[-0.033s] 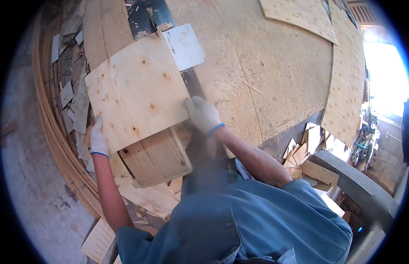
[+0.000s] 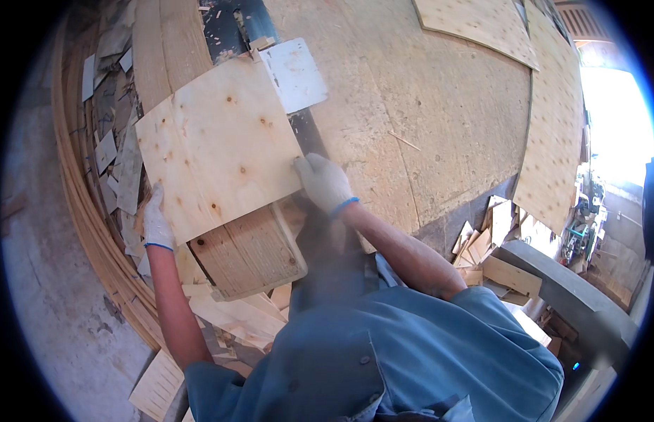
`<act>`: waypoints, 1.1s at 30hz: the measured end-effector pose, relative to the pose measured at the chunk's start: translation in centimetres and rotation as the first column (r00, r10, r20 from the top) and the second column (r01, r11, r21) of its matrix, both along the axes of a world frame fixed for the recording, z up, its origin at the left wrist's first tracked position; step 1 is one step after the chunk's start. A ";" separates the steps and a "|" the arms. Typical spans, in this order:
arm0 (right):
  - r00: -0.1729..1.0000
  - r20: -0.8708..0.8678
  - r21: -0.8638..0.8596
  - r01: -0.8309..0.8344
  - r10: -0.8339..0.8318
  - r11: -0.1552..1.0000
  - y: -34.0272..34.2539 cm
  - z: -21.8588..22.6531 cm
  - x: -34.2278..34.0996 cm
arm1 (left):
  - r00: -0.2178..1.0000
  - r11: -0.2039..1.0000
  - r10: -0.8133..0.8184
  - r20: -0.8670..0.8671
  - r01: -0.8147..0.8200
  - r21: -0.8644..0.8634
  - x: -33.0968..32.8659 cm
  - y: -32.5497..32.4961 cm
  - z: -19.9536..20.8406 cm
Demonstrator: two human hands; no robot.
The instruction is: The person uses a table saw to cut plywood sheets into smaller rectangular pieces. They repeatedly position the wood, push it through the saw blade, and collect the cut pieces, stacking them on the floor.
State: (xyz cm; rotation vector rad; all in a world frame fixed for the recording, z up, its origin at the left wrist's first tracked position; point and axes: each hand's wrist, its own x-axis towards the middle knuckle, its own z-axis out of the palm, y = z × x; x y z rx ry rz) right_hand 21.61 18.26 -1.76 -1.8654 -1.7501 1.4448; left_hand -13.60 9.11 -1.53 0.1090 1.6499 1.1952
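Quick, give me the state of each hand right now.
Left hand: gloved, closed on the left edge of the plywood sheet.
Right hand: gloved, gripping the same sheet at its right edge.

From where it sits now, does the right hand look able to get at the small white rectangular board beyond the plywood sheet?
Probably yes: the right hand rests on the pale square plywood sheet edge, and the white board lies uncovered just beyond, nothing between.
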 end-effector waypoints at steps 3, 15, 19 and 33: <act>1.000 0.020 0.024 -0.001 0.000 1.000 0.2 -0.1 -0.2 | 0.999 1.000 -0.005 -0.033 0.006 0.023 -0.3 -0.1 -0.3; 0.999 0.034 -0.048 0.029 -0.027 0.998 0.9 0.3 -0.4 | 1.000 0.998 -0.019 0.002 0.019 0.057 -0.6 -0.2 -0.9; 0.996 0.014 0.094 -0.091 0.090 0.991 0.6 -2.5 0.4 | 0.998 0.996 -0.042 0.054 0.037 0.076 -1.4 -0.4 -1.9; 0.888 -0.279 -0.378 0.248 -0.365 0.892 -2.7 2.1 6.0 | 0.991 0.987 0.075 0.112 -0.089 0.132 7.7 -7.6 0.1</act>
